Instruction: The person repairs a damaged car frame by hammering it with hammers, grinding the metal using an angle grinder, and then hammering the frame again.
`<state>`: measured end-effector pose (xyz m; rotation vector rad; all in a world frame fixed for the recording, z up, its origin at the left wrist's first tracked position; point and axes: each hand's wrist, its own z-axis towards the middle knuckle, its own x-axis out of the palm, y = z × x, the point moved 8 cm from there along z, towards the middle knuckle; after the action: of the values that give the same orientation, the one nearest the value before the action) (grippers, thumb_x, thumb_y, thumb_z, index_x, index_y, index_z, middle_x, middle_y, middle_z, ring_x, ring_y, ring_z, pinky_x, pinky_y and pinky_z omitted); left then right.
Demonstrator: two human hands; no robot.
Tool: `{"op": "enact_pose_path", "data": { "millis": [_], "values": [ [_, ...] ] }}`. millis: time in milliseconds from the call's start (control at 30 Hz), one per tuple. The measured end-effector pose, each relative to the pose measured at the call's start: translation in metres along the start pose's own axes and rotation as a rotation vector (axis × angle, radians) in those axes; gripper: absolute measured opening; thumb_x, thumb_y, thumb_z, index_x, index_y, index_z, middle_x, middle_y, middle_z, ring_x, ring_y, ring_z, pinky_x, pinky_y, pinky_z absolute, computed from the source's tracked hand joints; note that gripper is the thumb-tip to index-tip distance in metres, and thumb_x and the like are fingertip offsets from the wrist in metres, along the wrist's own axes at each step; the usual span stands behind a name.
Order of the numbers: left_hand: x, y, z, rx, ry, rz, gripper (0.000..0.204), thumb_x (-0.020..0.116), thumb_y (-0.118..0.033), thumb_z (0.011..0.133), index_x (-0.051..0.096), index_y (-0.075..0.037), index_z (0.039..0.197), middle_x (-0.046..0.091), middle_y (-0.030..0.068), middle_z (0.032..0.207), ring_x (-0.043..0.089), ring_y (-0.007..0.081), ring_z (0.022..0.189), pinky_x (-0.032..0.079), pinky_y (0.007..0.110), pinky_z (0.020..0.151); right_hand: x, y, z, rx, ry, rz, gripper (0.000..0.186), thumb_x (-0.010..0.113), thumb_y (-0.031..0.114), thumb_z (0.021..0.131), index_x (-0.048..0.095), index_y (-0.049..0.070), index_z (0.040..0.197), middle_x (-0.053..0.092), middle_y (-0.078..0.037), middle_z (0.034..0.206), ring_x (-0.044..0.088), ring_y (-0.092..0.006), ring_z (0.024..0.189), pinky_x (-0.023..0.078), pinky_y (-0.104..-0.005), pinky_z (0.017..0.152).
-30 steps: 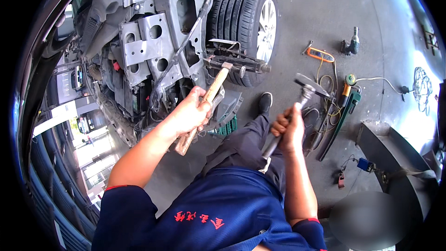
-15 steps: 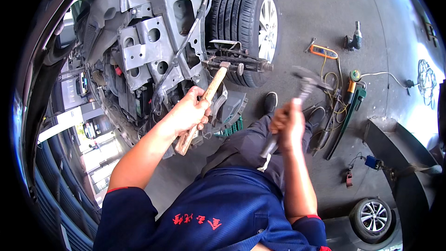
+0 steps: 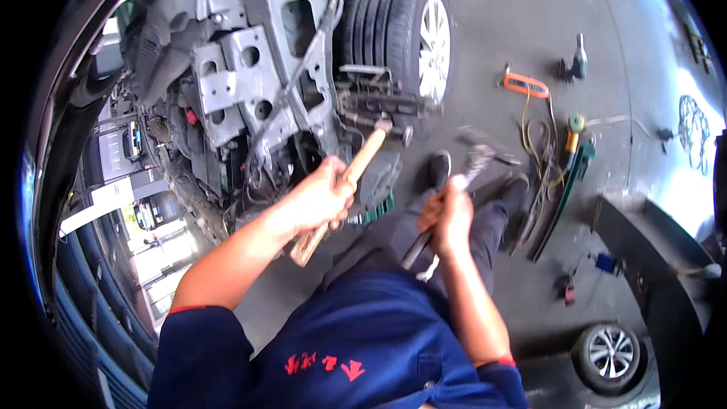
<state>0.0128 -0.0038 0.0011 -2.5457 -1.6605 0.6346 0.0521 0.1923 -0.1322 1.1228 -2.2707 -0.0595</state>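
My left hand (image 3: 322, 197) is closed round the light wooden handle of a hammer-like tool (image 3: 352, 167), whose metal head sits at a dark metal assembly (image 3: 382, 102) beside the wheel (image 3: 397, 30). My right hand (image 3: 447, 216) grips a dark-handled hammer (image 3: 481, 159); its head is smeared by motion, a short way right of the wooden-handled tool. The gray perforated metal structure of a vehicle (image 3: 227, 76) rises beyond my left hand.
A cordless impact tool (image 3: 577, 64), an orange device (image 3: 524, 85), yellow hoses (image 3: 545, 144), a long green tool (image 3: 568, 197) and a coiled cable (image 3: 693, 132) lie at right. A dark steel beam (image 3: 636, 242) stands nearer, with another car's wheel (image 3: 609, 356) below it.
My right hand and its hammer have moved left, and are lower than a second ago. My left hand and the wooden-handled tool have shifted slightly right and down.
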Motion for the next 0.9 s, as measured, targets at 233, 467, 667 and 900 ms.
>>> {"op": "enact_pose_path", "data": {
  "millis": [233,467,667,900],
  "values": [
    [-0.029,-0.022,0.0,0.03,-0.087,-0.045,0.024,0.05,-0.015,0.104,0.037,-0.007,0.122,0.053,0.0055,0.085,0.05,0.0103,0.06,0.047,0.028,0.048,-0.031,0.036,0.007,-0.152,-0.036,0.404,0.046,0.049,0.059,0.102,0.042,0.019,0.081,0.028,0.006,0.06,0.026,-0.0068,0.048,0.029,-0.0263,0.045],
    [-0.03,-0.015,0.001,-0.026,-0.078,-0.091,0.019,0.049,-0.017,0.105,0.039,-0.008,0.118,0.053,0.0051,0.086,0.05,0.01,0.062,0.047,0.027,0.05,0.077,-0.036,0.022,0.077,0.276,0.147,0.049,0.047,0.059,0.103,0.039,0.017,0.08,0.031,0.004,0.059,0.031,-0.0093,0.046,0.034,-0.029,0.044],
    [-0.035,-0.018,0.0,0.005,-0.103,-0.011,0.017,0.046,-0.017,0.106,0.04,-0.008,0.119,0.053,0.0044,0.088,0.051,0.0095,0.063,0.044,0.025,0.05,0.022,0.008,0.014,0.048,0.199,0.103,0.045,0.05,0.053,0.104,0.041,0.016,0.08,0.034,0.005,0.058,0.036,-0.0087,0.045,0.035,-0.0289,0.042],
    [-0.038,-0.018,-0.005,0.015,-0.116,-0.024,0.017,0.046,-0.017,0.106,0.041,-0.007,0.119,0.053,0.0049,0.088,0.051,0.0095,0.064,0.045,0.025,0.049,-0.089,0.148,-0.024,-0.8,-0.266,0.662,0.057,0.028,0.064,0.106,0.041,0.018,0.077,0.032,0.005,0.06,0.031,-0.0063,0.047,0.033,-0.0228,0.044]
  ]
}}
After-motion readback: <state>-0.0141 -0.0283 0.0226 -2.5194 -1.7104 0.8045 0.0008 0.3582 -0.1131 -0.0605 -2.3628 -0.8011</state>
